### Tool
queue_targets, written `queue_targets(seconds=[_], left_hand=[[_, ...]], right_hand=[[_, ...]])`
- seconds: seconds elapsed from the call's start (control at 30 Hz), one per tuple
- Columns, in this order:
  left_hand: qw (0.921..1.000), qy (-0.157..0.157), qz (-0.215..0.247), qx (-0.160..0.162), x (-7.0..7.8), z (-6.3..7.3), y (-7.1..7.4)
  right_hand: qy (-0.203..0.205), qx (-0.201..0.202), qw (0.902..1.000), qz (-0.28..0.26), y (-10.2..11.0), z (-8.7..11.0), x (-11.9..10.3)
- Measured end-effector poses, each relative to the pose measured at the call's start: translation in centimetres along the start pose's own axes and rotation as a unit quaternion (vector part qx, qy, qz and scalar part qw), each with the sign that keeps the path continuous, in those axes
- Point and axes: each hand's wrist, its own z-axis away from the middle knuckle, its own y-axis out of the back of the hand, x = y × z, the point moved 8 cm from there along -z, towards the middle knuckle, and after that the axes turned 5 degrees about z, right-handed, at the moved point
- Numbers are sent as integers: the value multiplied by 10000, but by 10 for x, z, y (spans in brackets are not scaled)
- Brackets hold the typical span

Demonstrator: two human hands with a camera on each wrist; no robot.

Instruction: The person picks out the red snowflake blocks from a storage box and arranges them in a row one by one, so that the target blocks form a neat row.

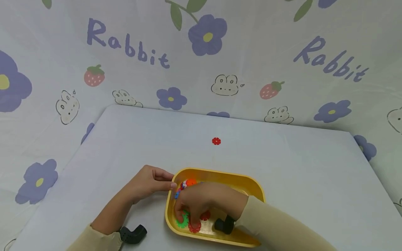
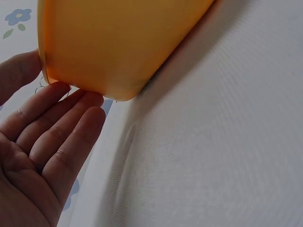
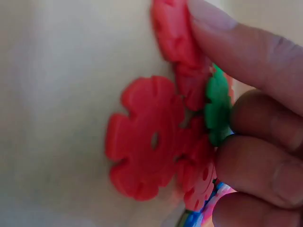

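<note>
A yellow plastic tray point(image 1: 216, 170) sits on the table, near the person. At its left end, my left hand point(image 1: 149, 184) holds the rim, the thumb at the edge and the nearly straight fingers point(image 2: 71, 142) against the outer wall. Inside the tray, my right hand point(image 1: 204, 198) reaches down among flower-shaped plastic discs. Its thumb point(image 3: 246, 52) touches a red disc point(image 3: 175, 33), and the bent fingers lie beside a green disc point(image 3: 218, 106). I cannot tell whether it pinches any. Another red disc point(image 3: 147, 139) lies flat nearby. Orange, blue and pink discs gather in the tray's far left corner.
One red disc point(image 1: 216, 141) lies alone on the white tabletop point(image 1: 298, 164) beyond the tray. A curtain point(image 1: 201, 69) printed with rabbits, flowers and strawberries hangs behind the table. Black wrist devices point(image 1: 133, 234) sit at both sleeve cuffs.
</note>
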Motion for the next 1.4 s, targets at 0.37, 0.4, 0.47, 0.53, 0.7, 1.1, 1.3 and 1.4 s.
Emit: queue_targets(seconds=[0.37, 0.4, 0.47, 0.53, 0.7, 1.1, 1.3, 1.4], left_hand=[[10000, -34, -39, -39, 0, -1, 1], [10000, -13, -52, -16, -1, -1, 1], [10000, -5, -79, 10, 1, 0, 3], [10000, 25, -83, 34, 1, 1, 5], [10000, 13, -74, -11, 3, 1, 3], [10000, -10, -87, -43, 2, 0, -2], [10000, -16, -60, -64, 2, 1, -1], [10000, 19, -36, -52, 1, 1, 0]], right_hand=[[179, 798, 9964, -203, 17, 2, 10], [176, 731, 9970, -188, 16, 2, 9], [156, 617, 9979, -78, 16, 1, 7], [105, 587, 9982, 18, 16, 1, 5], [54, 776, 9964, -326, 19, 0, 10], [860, 841, 9777, -1723, 23, 9, 11], [1067, 887, 9699, -1999, 25, 9, 11], [1103, 987, 9687, -1993, 27, 8, 11]])
